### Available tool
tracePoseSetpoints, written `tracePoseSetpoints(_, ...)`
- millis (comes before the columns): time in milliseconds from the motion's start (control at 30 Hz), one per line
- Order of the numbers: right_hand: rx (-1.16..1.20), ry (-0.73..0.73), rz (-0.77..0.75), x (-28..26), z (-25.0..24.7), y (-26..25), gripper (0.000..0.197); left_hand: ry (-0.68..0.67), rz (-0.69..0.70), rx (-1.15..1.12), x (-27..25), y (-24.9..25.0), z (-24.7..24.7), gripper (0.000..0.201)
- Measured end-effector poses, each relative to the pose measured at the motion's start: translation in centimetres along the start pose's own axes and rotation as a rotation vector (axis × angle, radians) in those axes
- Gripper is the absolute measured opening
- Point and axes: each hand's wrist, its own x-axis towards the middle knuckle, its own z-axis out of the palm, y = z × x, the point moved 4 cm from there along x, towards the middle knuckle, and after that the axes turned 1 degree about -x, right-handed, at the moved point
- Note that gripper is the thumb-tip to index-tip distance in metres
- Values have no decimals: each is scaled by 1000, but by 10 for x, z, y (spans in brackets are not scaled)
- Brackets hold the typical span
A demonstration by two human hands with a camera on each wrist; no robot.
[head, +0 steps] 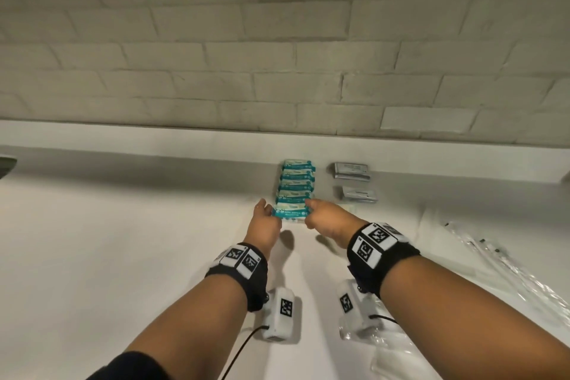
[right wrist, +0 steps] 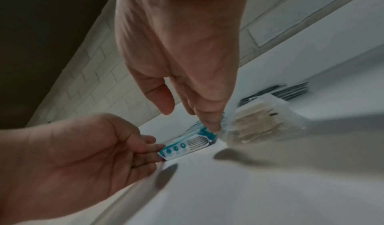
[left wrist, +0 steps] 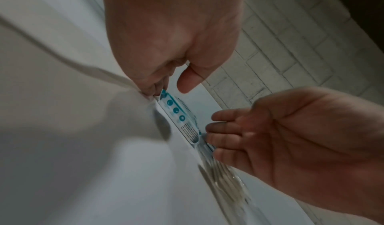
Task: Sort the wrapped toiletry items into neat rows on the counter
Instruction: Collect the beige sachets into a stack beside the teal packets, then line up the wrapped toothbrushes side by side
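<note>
Several teal-and-white wrapped packets (head: 296,183) lie in a column that runs back to the wall. The nearest packet (head: 291,213) lies crosswise between my hands. My left hand (head: 266,216) touches its left end with its fingertips (left wrist: 158,90), thumb held apart. My right hand (head: 320,213) touches its right end with straight fingers (left wrist: 220,128), thumb also free. Neither hand wraps round the packet (right wrist: 187,146). Two silver packets (head: 351,171) (head: 359,194) lie in a second column to the right.
A clear packet of pale swabs (right wrist: 255,123) lies just right of my right hand. Crumpled clear plastic bags (head: 509,271) lie on the white counter (head: 123,256) at the right. A white brick wall (head: 277,40) stands behind the ledge.
</note>
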Motion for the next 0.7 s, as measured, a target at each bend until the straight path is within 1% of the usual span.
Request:
tracePoseSetpoints(67,-72,-16,7,7,5,1,56,-7,-6,-8,3,-1,1,73)
tracePoseSetpoints(200,-325,-14,4,17,12,-3,43,-9,4,8,12,-6,3,75)
tracePoseSetpoints(267,-365,-42,-3,21,15,-2,47,-3,8,9,16,-8,3,75)
tracePoseSetpoints(300,-362,-54,-4,21,16,-2,48,0,8,8,16,-8,3,74)
tracePoseSetpoints(367,-325,-48,-15,17,13,-4,42,4,4,4,16,-8,1,73)
tracePoseSetpoints(400,-258,-39,-23,13,10,-6,39,12,2,-11,15,-8,0,73)
tracePoseSetpoints(467,-62,-37,-24,2,-4,-8,43,46,7,0,12,-4,-4,70)
tracePoseSetpoints(500,2,-46,-26,-6,-13,-5,46,67,9,28,10,-5,-6,69)
tracePoseSetpoints(533,18,-55,-56,-14,-23,-4,46,92,25,60,7,-2,-7,67)
tracePoseSetpoints(600,42,-75,-115,-37,-44,1,38,127,77,140,-7,2,-5,62)
tracePoseSetpoints(633,57,-81,-127,-49,-56,4,34,119,116,169,-15,7,-2,58)
tracePoseSetpoints(700,33,-66,-126,-73,-76,22,31,4,172,192,-37,10,13,49)
